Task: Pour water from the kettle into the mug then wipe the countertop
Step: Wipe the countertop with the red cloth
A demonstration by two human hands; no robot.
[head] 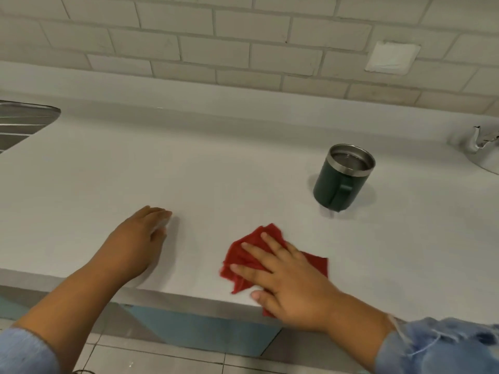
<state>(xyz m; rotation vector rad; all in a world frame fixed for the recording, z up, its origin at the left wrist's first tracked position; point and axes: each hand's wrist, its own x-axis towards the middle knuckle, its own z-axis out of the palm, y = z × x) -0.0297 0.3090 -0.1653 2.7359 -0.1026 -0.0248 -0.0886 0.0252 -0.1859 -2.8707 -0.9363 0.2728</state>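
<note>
A dark green mug with a steel rim stands upright on the white countertop, its handle facing me. At the right edge only a part of the metal kettle shows. A crumpled red cloth lies near the counter's front edge. My right hand presses flat on the cloth, fingers spread. My left hand rests palm down on the bare counter to the left, holding nothing.
A steel sink drainboard reaches in at the far left. White tiled wall runs behind the counter, with a white socket plate at the upper right. Below the front edge are blue cabinet fronts and a tiled floor.
</note>
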